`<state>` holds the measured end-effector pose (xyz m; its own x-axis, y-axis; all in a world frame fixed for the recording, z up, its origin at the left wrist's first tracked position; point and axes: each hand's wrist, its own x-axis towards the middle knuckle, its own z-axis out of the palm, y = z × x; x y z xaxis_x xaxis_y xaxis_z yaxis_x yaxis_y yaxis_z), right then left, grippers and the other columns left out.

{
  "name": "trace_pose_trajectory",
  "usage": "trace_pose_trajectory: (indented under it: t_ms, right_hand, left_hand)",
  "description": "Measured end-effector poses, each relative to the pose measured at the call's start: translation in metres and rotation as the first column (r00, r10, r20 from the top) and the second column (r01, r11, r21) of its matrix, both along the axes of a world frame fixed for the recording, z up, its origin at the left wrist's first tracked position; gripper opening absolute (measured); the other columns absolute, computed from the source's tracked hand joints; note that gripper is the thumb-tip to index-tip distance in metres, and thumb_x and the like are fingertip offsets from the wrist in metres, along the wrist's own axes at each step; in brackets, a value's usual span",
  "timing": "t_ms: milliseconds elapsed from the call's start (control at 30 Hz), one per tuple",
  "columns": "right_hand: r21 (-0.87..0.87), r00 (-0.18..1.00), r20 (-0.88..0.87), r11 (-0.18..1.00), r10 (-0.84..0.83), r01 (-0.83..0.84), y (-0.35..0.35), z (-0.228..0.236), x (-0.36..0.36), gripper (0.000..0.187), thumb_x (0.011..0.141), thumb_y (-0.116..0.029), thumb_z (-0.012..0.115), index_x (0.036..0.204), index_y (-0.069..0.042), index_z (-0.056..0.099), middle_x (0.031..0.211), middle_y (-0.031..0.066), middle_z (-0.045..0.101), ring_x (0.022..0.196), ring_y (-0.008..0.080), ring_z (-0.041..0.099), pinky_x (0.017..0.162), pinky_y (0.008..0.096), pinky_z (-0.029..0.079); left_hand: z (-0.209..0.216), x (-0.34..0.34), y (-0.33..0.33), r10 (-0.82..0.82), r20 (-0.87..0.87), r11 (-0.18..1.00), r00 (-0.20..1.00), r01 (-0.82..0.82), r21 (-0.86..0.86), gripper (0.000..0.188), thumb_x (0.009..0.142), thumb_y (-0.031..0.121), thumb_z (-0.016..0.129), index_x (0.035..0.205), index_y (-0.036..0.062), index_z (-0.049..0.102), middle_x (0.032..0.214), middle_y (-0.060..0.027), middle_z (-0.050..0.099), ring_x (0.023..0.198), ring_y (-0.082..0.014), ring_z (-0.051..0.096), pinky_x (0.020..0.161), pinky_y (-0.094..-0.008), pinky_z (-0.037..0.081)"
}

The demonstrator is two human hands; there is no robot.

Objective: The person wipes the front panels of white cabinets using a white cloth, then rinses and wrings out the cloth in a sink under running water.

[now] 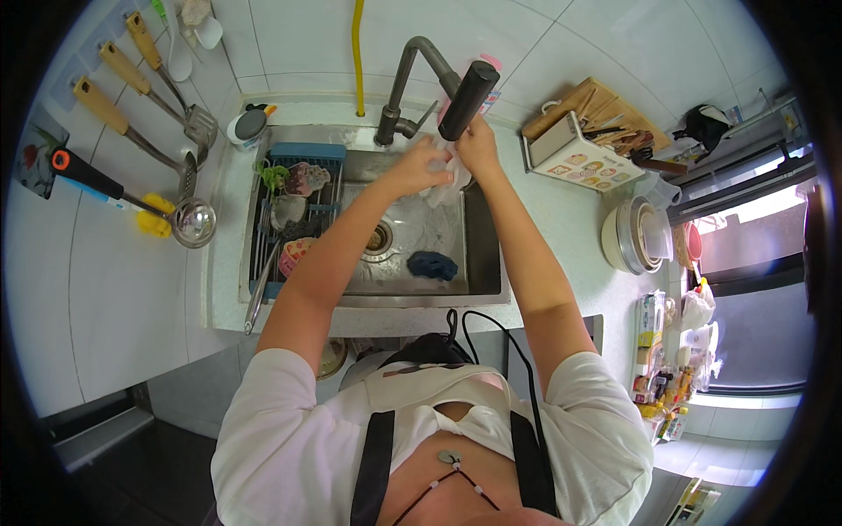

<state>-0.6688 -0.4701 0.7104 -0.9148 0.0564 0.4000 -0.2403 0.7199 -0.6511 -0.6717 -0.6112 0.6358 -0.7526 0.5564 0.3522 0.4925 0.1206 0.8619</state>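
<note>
Below the dark faucet (469, 101), a thin, translucent whitish thing (449, 191) hangs between my hands over the sink (482, 241). It looks limp, like a wet plastic bag, but I cannot make out its kind. My left hand (414, 168) curls its fingers round its left side. On the right, my right hand (476, 149) grips its upper part, close beside the faucet head. A crumpled dark blue cloth (432, 265) lies on the sink bottom, right of the drain (379, 238).
A dish rack (307, 151) with bowls and a ladle-like handle covers the sink's left side. Utensils hang on the left wall, including a slotted ladle (193, 223). Right of the sink stand a chopstick and knife holder (583, 153) and stacked bowls (633, 235).
</note>
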Motion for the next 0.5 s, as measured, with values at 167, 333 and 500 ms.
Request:
trace_pose_trajectory:
  t_ms: [167,333,500]
  right_hand:
    - [-0.399,0.975,0.218,0.908,-0.040,0.126,0.002,0.002,-0.007,0.018,0.087,-0.013,0.044,0.101,-0.004,0.052,0.079,0.0064,0.060,0.071,0.0131,0.057,0.065,0.0258,0.045]
    - [-0.556,0.992,0.126,0.829,0.010,0.062,0.000,-0.008,-0.018,0.013,0.088,-0.014,0.047,0.096,-0.005,0.052,0.082,0.0010,0.057,0.071,0.0071,0.052,0.062,0.0220,0.043]
    - [-0.568,0.999,0.052,0.822,-0.003,0.031,0.002,-0.005,-0.025,0.016,0.088,-0.018,0.047,0.089,-0.003,0.052,0.074,0.0020,0.054,0.061,0.0091,0.049,0.055,0.0240,0.041]
  left_hand:
    - [-0.019,0.006,-0.005,0.134,-0.256,0.986,0.957,-0.102,0.134,0.045,0.066,0.025,0.073,0.100,0.0014,0.056,0.111,-0.0155,0.042,0.108,-0.0296,0.041,0.093,-0.0362,0.033]
    - [-0.012,0.028,-0.001,0.192,-0.154,0.973,0.969,-0.168,0.159,0.042,0.064,0.025,0.073,0.094,0.0000,0.056,0.109,-0.0144,0.042,0.104,-0.0283,0.042,0.090,-0.0350,0.035]
    - [-0.029,0.021,-0.008,0.242,-0.101,0.970,0.965,-0.243,0.000,0.034,0.066,0.023,0.072,0.087,0.0003,0.058,0.094,-0.0129,0.049,0.087,-0.0240,0.050,0.074,-0.0329,0.042]
